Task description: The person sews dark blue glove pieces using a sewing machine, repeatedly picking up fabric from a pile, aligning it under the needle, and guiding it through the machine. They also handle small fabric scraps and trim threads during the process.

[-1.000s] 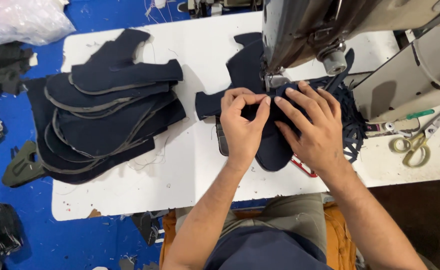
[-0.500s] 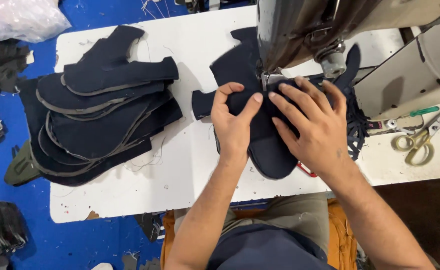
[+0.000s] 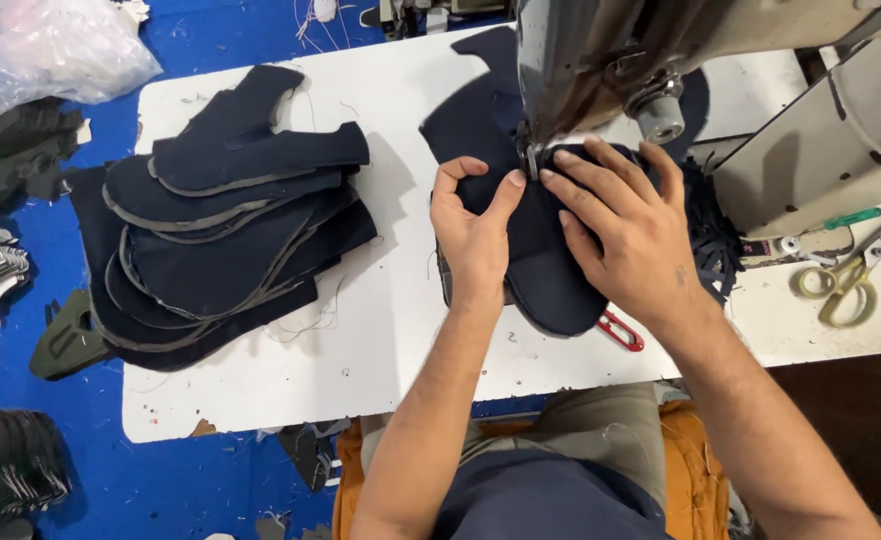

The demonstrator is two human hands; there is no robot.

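Both hands press the navy piece (image 3: 546,275) flat on the desk (image 3: 381,330) under the sewing machine (image 3: 601,60): left hand (image 3: 476,225) pinching its edge, right hand (image 3: 626,230) fingers spread, steadying it at the needle.

Bright, even light from above; the frame is mostly sharp, with soft shadows.

The white table (image 3: 361,340) is lit strongly and evenly, close to washed out at the middle and lower right of the frame. Soft shadows are cast to the right of the stack of dark fabric pieces (image 3: 221,240) and beneath the left hand (image 3: 476,225) and right hand (image 3: 626,235). The sewing machine head (image 3: 581,60) at the top is seen large and slightly blurred, being near the lens, with dull glare on its metal. Detail in the navy cloth is swallowed by darkness. Glare is seen on the clear plastic bag (image 3: 56,50) at upper left. Slight stretching is noticed toward the corners.
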